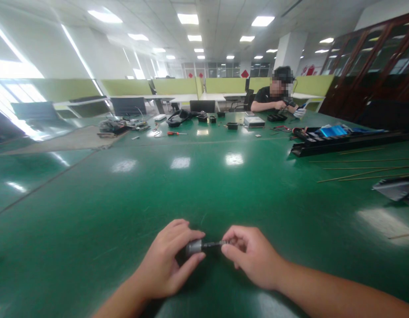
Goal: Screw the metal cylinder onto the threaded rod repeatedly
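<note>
Low in the middle of the view, my left hand (pixel 174 254) curls its thumb and fingers around a short silver cylinder (pixel 194 247), which looks like a small motor body. A thin dark rod (pixel 211 244) sticks out of the cylinder to the right. Its far end is pinched between the thumb and fingers of my right hand (pixel 247 251). Both hands are just over the green table (pixel 158 194). My left fingers hide the cylinder's rear end, and my right fingertips cover the tip of the rod.
A screwdriver (pixel 176 133), a black headset-like strap (pixel 179 118) and small black boxes (pixel 232 126) lie farther back. On the right are a black metal channel (pixel 303 150) and several thin rods (pixel 363 173). Across the table, a person (pixel 265 99) handles a dark object.
</note>
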The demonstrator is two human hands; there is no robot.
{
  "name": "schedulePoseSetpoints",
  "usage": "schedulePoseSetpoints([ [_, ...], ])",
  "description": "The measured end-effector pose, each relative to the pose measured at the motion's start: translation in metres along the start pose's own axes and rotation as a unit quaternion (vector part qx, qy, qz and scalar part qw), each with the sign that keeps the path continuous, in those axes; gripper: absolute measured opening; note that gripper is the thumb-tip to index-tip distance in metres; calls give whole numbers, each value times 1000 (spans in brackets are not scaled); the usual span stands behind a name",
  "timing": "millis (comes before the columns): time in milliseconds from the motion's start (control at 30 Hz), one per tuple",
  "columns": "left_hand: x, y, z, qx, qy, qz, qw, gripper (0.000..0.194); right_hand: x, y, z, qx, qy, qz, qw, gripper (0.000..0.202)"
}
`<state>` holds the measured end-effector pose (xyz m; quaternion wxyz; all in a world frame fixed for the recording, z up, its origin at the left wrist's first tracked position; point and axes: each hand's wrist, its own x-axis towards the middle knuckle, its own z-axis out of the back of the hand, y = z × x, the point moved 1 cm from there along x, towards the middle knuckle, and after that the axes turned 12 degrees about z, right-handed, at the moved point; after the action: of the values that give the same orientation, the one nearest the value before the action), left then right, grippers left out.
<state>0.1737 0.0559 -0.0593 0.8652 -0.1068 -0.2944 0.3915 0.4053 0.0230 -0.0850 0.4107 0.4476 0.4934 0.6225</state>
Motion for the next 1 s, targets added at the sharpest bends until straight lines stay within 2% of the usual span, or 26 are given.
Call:
schedulePoseSetpoints([
  [267, 3, 4, 2, 3, 21, -25, 999, 31, 0, 0, 1, 8, -6, -3, 1000, 11],
  [433, 0, 12, 3, 3, 8, 7, 1000, 27, 0, 0, 1, 24, -6, -5, 1000, 10],
  [800, 2, 11, 3, -8, 34, 8, 999, 25, -1, 0, -1, 5, 11, 0, 1000, 11],
  [900, 1, 12, 1, -24, 31, 53, 998, 33, -1, 1, -1, 1, 14, 0, 1000, 9],
  [1000, 4, 15, 2, -42, -60, 189, 979, 47, -1, 1, -2, -3, 14, -1, 1000, 8],
])
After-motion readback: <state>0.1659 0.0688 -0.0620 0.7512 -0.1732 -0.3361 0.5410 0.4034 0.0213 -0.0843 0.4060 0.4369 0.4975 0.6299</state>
